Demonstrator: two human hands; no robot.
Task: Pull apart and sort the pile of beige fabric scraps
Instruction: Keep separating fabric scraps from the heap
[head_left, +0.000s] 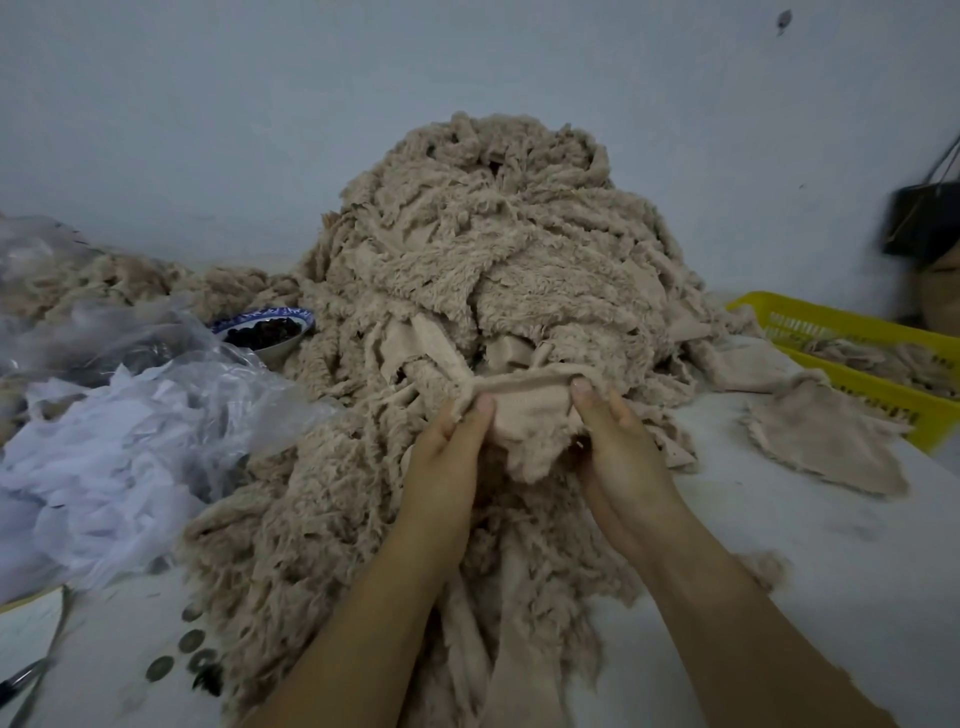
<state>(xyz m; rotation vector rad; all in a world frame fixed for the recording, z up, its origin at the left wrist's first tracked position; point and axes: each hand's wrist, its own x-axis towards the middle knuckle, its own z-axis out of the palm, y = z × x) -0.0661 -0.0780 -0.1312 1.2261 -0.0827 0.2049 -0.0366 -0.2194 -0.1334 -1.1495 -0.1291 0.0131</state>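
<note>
A tall pile of beige fuzzy fabric scraps (498, 249) fills the middle of the table and spills toward me. At its front, my left hand (447, 457) and my right hand (618, 447) both pinch one beige scrap (530, 415), thumbs on top of its smooth folded edge, which is stretched between them. The scrap's ragged lower end hangs between my wrists. A flat single beige scrap (826, 447) lies apart on the table at the right.
A yellow plastic basket (883, 384) with some scraps stands at the right edge. White scraps (93, 467) and clear plastic bags (104, 332) crowd the left. A blue-patterned bowl (270, 332) of dark pieces sits behind them. Several coins (187, 649) lie at the front left.
</note>
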